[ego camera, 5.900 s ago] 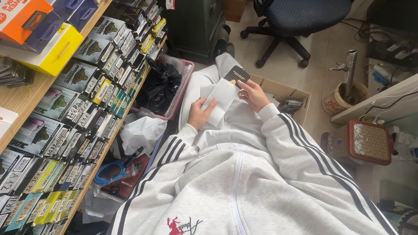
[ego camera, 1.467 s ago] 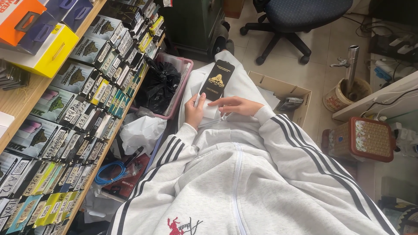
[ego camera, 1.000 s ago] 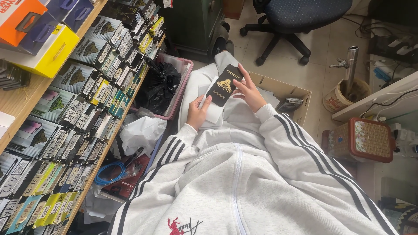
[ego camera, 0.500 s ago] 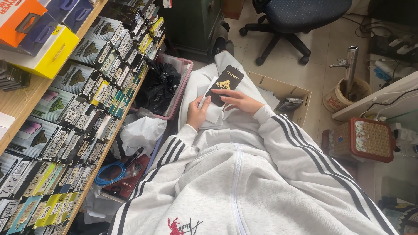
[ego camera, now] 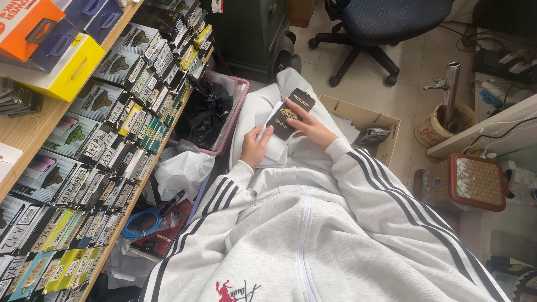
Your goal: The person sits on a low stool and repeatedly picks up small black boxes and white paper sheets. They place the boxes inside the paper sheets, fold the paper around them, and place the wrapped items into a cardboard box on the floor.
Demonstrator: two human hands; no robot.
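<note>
You had just tilted the flat black packet (ego camera: 290, 112) with its gold emblem back toward yourself: a moment earlier it lay lower against your lap, and a second and a half earlier you held it upright at arm's length. Your right hand (ego camera: 313, 126) was clamped on the packet, fingers over its right edge and thumb beneath, while your left hand (ego camera: 255, 147) was closed on the white sleeve (ego camera: 274, 146) under it, thumb on top. The packet rested half across that sleeve, so the two pieces seemed to be coming together or apart; which one, the view could not settle. Everything sat on your lap, covered by pale grey trousers (ego camera: 263, 106), with your grey jacket and its dark sleeve stripes filling the lower view. Left of the packet ran a wooden shelf unit (ego camera: 50, 126) packed with rows of similar slim boxes, and just beside it a pink basket (ego camera: 238, 109) held a black plastic bag (ego camera: 204, 109). Below that lay crumpled white paper (ego camera: 182, 170) and a coil of blue cable (ego camera: 140, 221). Right of the packet stood an open cardboard box (ego camera: 372, 120) on the tiled floor, then a red-rimmed wicker box (ego camera: 467, 182). Beyond the packet, farther off, was a dark office chair (ego camera: 386, 22).
</note>
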